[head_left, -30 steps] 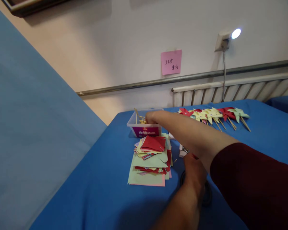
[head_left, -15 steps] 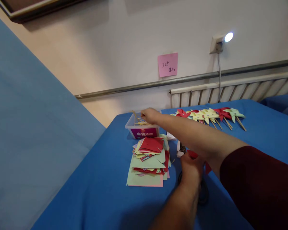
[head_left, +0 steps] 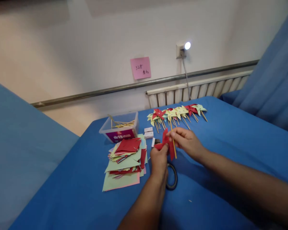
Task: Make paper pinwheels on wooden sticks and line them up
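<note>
My left hand (head_left: 159,159) pinches a folded red paper pinwheel (head_left: 166,144) above the blue tablecloth (head_left: 220,150). My right hand (head_left: 186,140) grips a thin wooden stick (head_left: 173,144) and holds it upright against the back of the red pinwheel. Both hands meet over the middle of the table. A dark ring of tape (head_left: 172,177) lies just under my left wrist.
A stack of red, green and pink paper squares (head_left: 124,159) lies left of my hands. Behind it stands a clear plastic tub (head_left: 118,131) of sticks. A row of finished pinwheels (head_left: 176,113) lies at the far edge. Small white boxes (head_left: 148,132) sit between them.
My right hand has come back from the tub of sticks with one stick and joined my left hand at the red pinwheel. The view has swung to the right.
</note>
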`<state>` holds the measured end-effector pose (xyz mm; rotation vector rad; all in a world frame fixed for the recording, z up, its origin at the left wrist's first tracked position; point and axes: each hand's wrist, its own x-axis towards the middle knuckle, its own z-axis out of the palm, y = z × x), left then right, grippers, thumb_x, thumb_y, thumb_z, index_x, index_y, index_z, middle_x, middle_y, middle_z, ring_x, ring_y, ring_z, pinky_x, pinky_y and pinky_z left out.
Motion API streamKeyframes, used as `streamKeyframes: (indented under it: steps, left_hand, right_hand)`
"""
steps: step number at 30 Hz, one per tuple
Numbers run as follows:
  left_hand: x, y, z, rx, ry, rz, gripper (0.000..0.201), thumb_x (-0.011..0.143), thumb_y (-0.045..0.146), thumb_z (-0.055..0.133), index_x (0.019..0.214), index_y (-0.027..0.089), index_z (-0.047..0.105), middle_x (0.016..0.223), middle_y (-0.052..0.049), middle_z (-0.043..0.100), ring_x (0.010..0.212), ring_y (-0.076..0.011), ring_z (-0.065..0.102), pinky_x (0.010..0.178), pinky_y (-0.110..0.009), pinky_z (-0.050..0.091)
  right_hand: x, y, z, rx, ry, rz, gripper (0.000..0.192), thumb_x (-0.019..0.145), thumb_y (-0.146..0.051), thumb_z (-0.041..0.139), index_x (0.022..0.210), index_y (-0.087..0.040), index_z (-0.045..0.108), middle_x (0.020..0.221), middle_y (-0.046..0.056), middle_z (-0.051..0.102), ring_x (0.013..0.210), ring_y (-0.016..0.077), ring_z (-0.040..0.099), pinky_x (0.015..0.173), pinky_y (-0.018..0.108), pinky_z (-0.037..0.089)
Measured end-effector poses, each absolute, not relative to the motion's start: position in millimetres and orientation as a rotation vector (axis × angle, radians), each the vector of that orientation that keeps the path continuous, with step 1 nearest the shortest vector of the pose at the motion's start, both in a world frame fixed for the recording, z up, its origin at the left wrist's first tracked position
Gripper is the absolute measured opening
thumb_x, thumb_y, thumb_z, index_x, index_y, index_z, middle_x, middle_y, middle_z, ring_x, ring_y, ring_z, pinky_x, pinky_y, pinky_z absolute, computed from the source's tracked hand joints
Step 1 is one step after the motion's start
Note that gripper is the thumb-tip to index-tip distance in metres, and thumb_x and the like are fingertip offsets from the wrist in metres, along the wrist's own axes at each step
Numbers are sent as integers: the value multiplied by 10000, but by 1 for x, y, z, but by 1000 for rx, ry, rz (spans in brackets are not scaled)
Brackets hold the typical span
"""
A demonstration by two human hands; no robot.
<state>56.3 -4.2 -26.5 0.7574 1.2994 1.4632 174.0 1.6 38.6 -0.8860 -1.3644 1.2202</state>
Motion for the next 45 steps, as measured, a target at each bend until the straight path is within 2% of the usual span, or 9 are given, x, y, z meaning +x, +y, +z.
streamKeyframes:
  steps: [3,5,8,12,19,45]
  left_hand:
    - [53,-2,-23,840,1296,1489,251,591,360,736,618,128,642,524,8,588,475,-104,500,498,-224,390]
    - [51,-1,-20,871,1287,1518,253,597,356,739,626,125,638,536,5,597,476,-101,497,505,-226,394]
    - [47,2,-17,861,1308,1574,250,582,343,749,643,127,638,541,12,598,485,-106,514,514,-228,404]
    - [46,2,-14,888,1334,1613,243,584,335,740,587,141,595,511,32,563,460,-99,494,498,-227,399]
    - [55,-6,-9,907,1364,1559,242,591,341,737,644,135,621,542,10,593,473,-107,521,482,-220,404]
    - [58,-14,1,1005,1451,1564,262,597,309,760,735,146,608,621,23,604,539,-99,510,552,-226,417]
  right_hand:
    - [178,-7,8,-885,-1299,1329,329,807,-401,604,1033,-164,574,601,-51,569,437,73,430,440,210,342]
    - [177,-8,-4,-878,-1288,1374,363,790,-389,616,1066,-166,542,586,-64,565,407,69,409,417,206,314]
    - [177,-11,-13,-894,-1319,1431,323,833,-427,559,1020,-163,557,572,-59,559,396,68,407,408,207,302]
    - [178,-15,-20,-916,-1351,1496,368,888,-497,467,988,-165,587,541,-56,538,392,73,412,405,210,297]
    - [174,-14,-30,-847,-1340,1589,351,842,-522,543,847,-173,578,596,-31,593,399,65,425,405,208,308]
    - [181,-15,-24,-749,-1269,1727,351,833,-526,568,850,-175,579,591,-26,609,393,63,416,394,199,275]
